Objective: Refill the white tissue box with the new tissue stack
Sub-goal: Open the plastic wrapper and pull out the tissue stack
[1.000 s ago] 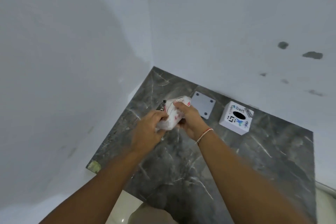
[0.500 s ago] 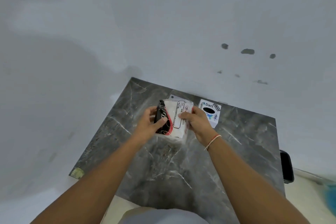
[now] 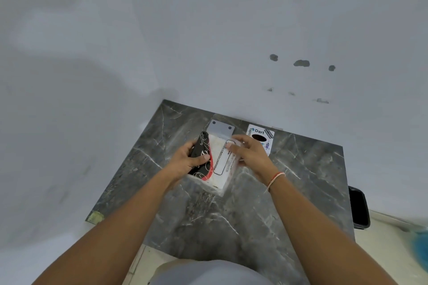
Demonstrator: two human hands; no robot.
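A wrapped tissue pack (image 3: 220, 164), white with a black and red patterned end, is held over the grey marble slab (image 3: 243, 215). My left hand (image 3: 187, 159) grips its black end and my right hand (image 3: 250, 157) grips its white right side. The white tissue box (image 3: 260, 137), printed with "Dart" and with a dark oval opening on top, stands just behind my right hand, partly hidden by it. A flat grey panel (image 3: 220, 127) with dark dots at its corners lies to the left of the box, behind the pack.
The slab sits in a corner between two white walls. A dark object (image 3: 359, 208) lies at the slab's right edge. Something blurred and blue (image 3: 420, 247) shows at the far right. A pale floor runs beyond the slab's near edge.
The view has swung so the slab sits more central. The pack has been turned in both hands, its black and red end now showing, and it lies lower, close to the slab.
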